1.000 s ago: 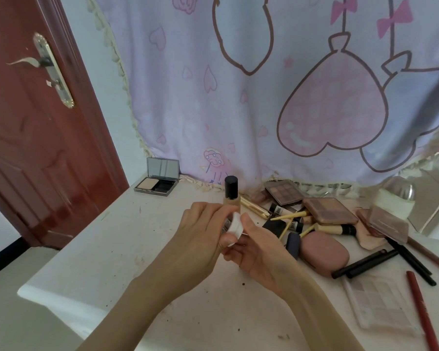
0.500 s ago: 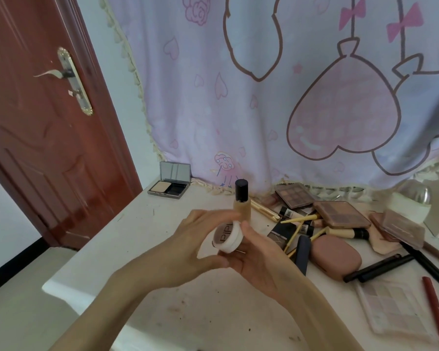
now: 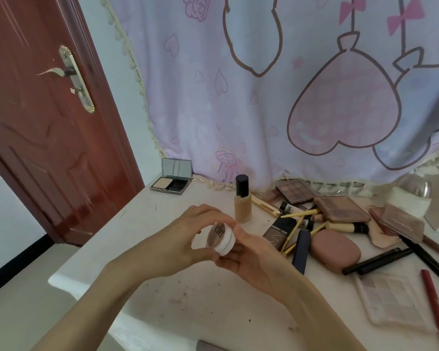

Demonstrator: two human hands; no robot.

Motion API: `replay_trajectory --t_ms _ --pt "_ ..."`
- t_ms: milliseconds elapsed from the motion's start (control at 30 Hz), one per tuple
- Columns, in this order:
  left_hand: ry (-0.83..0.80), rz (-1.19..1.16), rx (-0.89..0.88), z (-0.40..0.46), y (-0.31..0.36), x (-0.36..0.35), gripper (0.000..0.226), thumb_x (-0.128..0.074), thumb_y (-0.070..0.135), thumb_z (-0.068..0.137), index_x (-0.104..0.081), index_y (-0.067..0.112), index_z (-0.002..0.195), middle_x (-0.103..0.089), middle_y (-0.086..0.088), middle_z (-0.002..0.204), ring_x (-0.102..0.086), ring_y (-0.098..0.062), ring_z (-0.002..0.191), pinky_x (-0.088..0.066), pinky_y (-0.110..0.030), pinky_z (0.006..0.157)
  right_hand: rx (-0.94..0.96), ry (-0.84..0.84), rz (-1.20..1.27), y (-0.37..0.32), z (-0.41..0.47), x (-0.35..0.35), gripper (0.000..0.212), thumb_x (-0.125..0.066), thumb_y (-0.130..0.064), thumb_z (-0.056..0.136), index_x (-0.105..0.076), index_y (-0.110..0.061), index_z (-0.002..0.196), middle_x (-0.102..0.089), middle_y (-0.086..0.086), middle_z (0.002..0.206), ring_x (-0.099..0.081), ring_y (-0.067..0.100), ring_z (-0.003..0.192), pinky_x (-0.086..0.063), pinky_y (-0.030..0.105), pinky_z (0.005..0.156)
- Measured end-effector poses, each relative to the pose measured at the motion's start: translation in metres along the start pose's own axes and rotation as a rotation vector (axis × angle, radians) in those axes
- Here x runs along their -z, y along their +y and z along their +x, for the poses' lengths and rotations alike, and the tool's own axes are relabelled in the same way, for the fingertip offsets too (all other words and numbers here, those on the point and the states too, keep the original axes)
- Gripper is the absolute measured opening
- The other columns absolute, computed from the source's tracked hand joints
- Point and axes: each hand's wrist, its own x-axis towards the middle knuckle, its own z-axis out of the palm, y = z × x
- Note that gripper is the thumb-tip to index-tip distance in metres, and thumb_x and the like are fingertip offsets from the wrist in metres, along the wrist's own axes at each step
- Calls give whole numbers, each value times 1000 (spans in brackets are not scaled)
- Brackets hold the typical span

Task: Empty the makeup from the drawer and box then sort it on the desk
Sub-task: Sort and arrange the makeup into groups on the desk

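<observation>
A small round white jar (image 3: 220,238) with a clear lid is held above the white desk (image 3: 162,295), tilted so its top faces me. My left hand (image 3: 180,239) grips it from the left with fingers curled over the rim. My right hand (image 3: 249,259) cups it from below and to the right, thumb on the jar's edge. Behind the jar a foundation bottle (image 3: 243,198) with a dark cap stands upright. An open powder compact (image 3: 171,178) lies at the desk's back left.
Piled on the right are eyeshadow palettes (image 3: 345,209), gold-handled brushes (image 3: 299,214), a pink oval case (image 3: 335,250), black pencils (image 3: 380,260), a pale palette (image 3: 393,301) and a red pencil (image 3: 436,310). A curtain (image 3: 276,84) hangs behind; a red door (image 3: 41,117) stands left.
The jar has been turned in both hands so that its clear lid now faces me. The view has shifted left and down slightly; the desk items have not moved.
</observation>
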Motion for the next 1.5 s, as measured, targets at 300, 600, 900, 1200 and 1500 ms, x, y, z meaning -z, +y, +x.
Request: replay_trajectory --t_ms 300,600,900,1200,1500 --pt "275 -389 293 -11 -19 2 31 -71 20 78 -56 28 104 -64 -1 98 -60 -4 80 -48 -17 71 179 156 -430 15 1 1 44 -67 -16 81 -53 -18 122 -63 -4 114 -65 3 97 -51 20 83" --pt "592 -284 686 -60 -103 -17 44 -73 22 77 -46 24 111 -54 12 104 -53 -17 101 -41 -19 76 413 287 -1159 49 42 -6 59 -66 -19 84 -34 -32 131 -43 -7 122 -46 3 108 -39 13 95" --pt "608 38 849 -30 -174 4 65 -64 43 79 -35 26 134 -54 17 122 -28 -14 125 -17 -32 102 316 414 -1491 46 151 -27 59 -53 -25 88 -29 -19 141 -49 1 135 -34 21 127 -24 30 100" --pt "610 16 805 11 -228 22 59 -61 39 79 -36 33 132 -55 16 126 -34 -13 121 -19 -31 98 393 420 -1342 47 225 -33 53 -50 -12 89 -33 -16 139 -54 7 127 -42 24 117 -33 27 88" --pt "659 -81 658 21 -241 22 58 -66 27 81 -38 24 132 -58 6 122 -50 -19 115 -37 -36 98 410 500 -1336 45 233 -32 49 -48 -16 93 -31 -14 139 -50 6 126 -40 20 119 -30 22 86"
